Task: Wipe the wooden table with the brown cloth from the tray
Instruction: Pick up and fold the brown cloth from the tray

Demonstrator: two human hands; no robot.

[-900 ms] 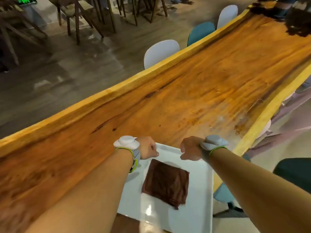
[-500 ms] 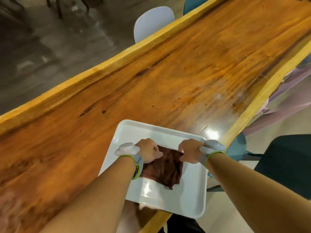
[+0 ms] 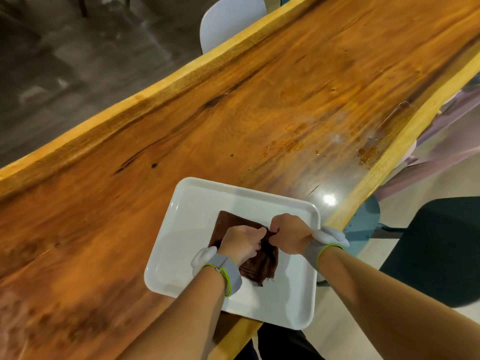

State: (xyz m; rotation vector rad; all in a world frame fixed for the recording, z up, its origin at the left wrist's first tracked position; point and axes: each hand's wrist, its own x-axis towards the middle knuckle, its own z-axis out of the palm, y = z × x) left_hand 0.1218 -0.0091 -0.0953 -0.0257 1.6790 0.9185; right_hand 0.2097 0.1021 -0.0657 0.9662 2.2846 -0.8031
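Note:
A white rectangular tray point(image 3: 197, 209) lies on the long wooden table point(image 3: 233, 113), near its right edge and close to me. A folded brown cloth point(image 3: 262, 268) rests in the tray's middle. My left hand point(image 3: 241, 244) lies on top of the cloth with its fingers curled into the fabric. My right hand point(image 3: 288, 236) pinches the cloth's raised right corner. The two hands almost touch. Most of the cloth's centre is hidden under them.
The table's live edge runs along the right side, and the tray's near corner overhangs it. A white chair point(image 3: 228, 19) stands at the far side. A blue stool point(image 3: 363, 224) and a dark seat point(image 3: 441, 250) stand to the right. Shiny patches point(image 3: 330, 198) mark the wood near the tray.
My hands came down from the tray's far rim onto the cloth and closed on it. The view tilted down, so the tray sits higher in the frame.

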